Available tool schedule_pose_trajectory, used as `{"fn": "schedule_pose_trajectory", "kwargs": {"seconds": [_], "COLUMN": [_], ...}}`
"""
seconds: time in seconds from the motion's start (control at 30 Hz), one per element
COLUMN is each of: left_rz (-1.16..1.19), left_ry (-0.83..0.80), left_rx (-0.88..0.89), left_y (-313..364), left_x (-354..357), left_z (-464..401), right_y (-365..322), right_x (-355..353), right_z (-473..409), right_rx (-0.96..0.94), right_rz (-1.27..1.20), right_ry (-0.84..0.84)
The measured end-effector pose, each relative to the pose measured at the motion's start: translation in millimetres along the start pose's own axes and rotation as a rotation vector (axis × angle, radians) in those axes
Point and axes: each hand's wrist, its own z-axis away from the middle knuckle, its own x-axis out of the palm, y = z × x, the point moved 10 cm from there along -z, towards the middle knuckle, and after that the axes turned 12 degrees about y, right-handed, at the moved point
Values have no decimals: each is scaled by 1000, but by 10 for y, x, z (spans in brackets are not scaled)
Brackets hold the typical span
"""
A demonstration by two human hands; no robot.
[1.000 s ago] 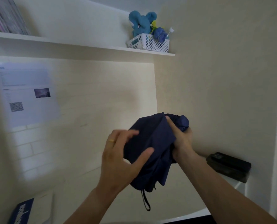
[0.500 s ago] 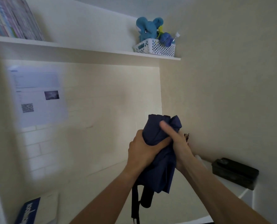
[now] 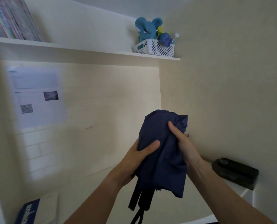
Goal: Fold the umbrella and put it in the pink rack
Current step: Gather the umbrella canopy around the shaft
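A white shelf (image 3: 86, 51) runs along the wall, carrying leaning books (image 3: 13, 20) at its left end and a white basket (image 3: 154, 49) near its right end. Below, a pale desk (image 3: 236, 189) carries a black case (image 3: 234, 172) at the right and a blue-and-white booklet (image 3: 29, 212) at the left.

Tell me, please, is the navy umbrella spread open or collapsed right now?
Collapsed. The umbrella is a loose bundle gripped by the left hand and right hand; its cloth hangs untidy.
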Motion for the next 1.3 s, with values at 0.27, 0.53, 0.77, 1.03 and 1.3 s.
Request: {"fn": "schedule_pose_trajectory", "kwargs": {"seconds": [0.27, 0.53, 0.77, 1.03, 1.3], "left_rz": [163, 357, 214, 244, 281], "left_ry": [264, 411, 472, 498, 438], "left_rx": [104, 62, 225, 205, 113], "left_y": [119, 200, 270, 183, 121], "left_x": [-201, -519, -555, -582, -328], "left_z": [-40, -86, -93, -46, -1], "right_y": [-158, 421, -449, -297, 111], "right_x": [-8, -179, 29, 49, 290], "right_z": [25, 253, 120, 132, 76], "right_rx": [-165, -41, -197, -430, -149], "right_rz": [295, 911, 310, 908, 441], "right_ry": [50, -258, 71, 86, -80]}}
